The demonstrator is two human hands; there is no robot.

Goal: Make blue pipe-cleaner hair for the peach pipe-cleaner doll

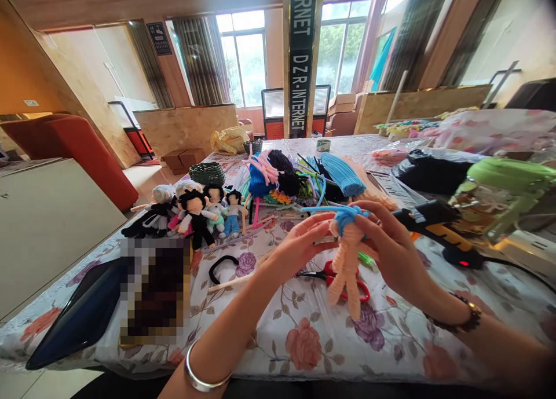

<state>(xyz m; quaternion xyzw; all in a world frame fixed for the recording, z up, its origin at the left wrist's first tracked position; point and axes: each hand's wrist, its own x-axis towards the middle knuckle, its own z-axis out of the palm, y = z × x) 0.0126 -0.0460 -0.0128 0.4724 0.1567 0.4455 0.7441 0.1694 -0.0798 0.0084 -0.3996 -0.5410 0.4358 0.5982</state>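
A peach doll (351, 254) of wound pipe cleaners hangs upright between my hands, its legs pointing down. Blue pipe cleaner (347, 213) is wrapped over its head, and one loose end sticks out to the left. My left hand (306, 240) is closed on the doll's left side at head height. On the other side, my right hand (384, 245) wraps its fingers round the head and the blue strands. Red-handled scissors (364, 292) lie on the cloth behind the doll, partly hidden by it.
Several finished dolls (195, 213) sit at the left, beside a dark woven basket (207, 173). Bundles of pipe cleaners (341, 173) lie at the back. A black glue gun (452, 225) with a cable is at the right, near a green-topped container (508, 185). A phone (158, 295) lies front left.
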